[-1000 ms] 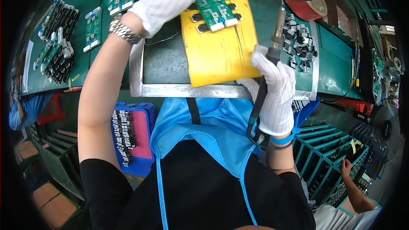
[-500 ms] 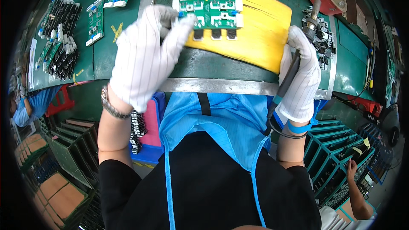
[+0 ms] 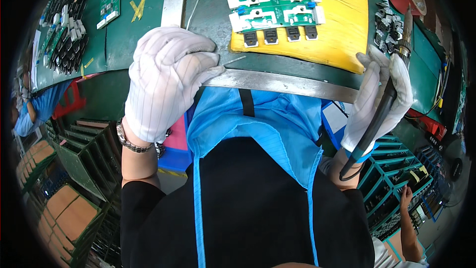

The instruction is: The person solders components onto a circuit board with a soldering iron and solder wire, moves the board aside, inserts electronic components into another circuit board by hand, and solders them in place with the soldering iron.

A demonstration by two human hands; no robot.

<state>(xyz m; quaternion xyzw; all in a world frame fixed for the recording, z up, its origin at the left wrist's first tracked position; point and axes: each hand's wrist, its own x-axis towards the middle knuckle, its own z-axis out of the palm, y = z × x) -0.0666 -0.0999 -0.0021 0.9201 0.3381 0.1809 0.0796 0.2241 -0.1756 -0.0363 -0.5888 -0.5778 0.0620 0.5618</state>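
My gloved left hand (image 3: 171,77) is at the bench's metal front edge, fingers bent together. From its fingertips a short length of thin silvery solder wire (image 3: 235,60) sticks out. A soldering iron (image 3: 381,119) is gripped in my gloved right hand (image 3: 379,97), its tip pointing up and away, right of the yellow board (image 3: 342,25). On that yellow board lies a green circuit board (image 3: 277,7) with white end connectors and black, tabbed components along its far and near sides. Neither hand touches the circuit board.
Small metal parts (image 3: 388,27) are heaped at the right. Stacked black components (image 3: 72,0) and another green circuit board (image 3: 110,0) lie at the left. A metal strip (image 3: 175,0) crosses the bench. Racks (image 3: 87,159) stand below, and another person's arm (image 3: 407,223) shows lower right.
My left hand has drawn back from the circuit board to the bench edge. My right hand has moved right and nearer with the soldering iron. The whole view has shifted slightly.
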